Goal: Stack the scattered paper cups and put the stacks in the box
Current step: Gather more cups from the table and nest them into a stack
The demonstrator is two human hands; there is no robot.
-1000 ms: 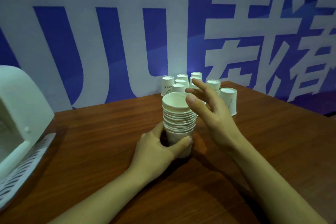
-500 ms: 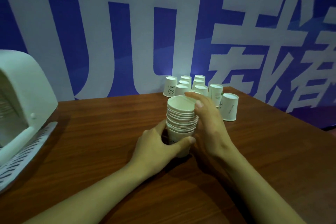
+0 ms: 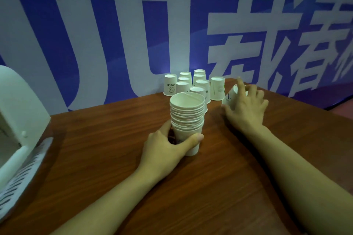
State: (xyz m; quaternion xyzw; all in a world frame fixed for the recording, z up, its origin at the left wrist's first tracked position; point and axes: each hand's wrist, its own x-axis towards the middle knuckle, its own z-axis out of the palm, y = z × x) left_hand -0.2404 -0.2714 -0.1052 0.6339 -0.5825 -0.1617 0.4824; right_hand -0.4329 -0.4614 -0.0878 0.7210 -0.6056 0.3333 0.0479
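— Report on the hands, please.

— The left hand [image 3: 168, 145] has its grip wrapped round the lower part of the stack of paper cups [image 3: 187, 120], thumb across the front, fingers behind. The stack stands upright, mouths up, on the wooden worktop [image 3: 107, 139], about mid-way across and nearer the back edge than the front. The right hand [image 3: 246, 107] is out toward the back right edge, fingers curled over a single paper cup [image 3: 230, 96], which lies tilted with its mouth toward the stack.

— And the relation that governs the next move?

— In my judgement, that tilted cup must travel leftward and a little nearer to reach the stack's open top, and be turned upright, base down, so its long axis lines up with the stack's. The right hand is plainly the nearer one; the left serves to steady.

— What remains?

— A cluster of upside-down cups [image 3: 193, 84] at the back edge, just behind the stack, not yet gathered. The white box [image 3: 21, 120] sits at the left edge, well apart from the stack.

— Anything obscured?

— The box is cut off by the frame, so its inside cannot be assessed. The right hand hides most of its cup; the stack conceals the nearest cup of the cluster in part. The light is dim, and the cup print is legible only as "HELLO" on one.
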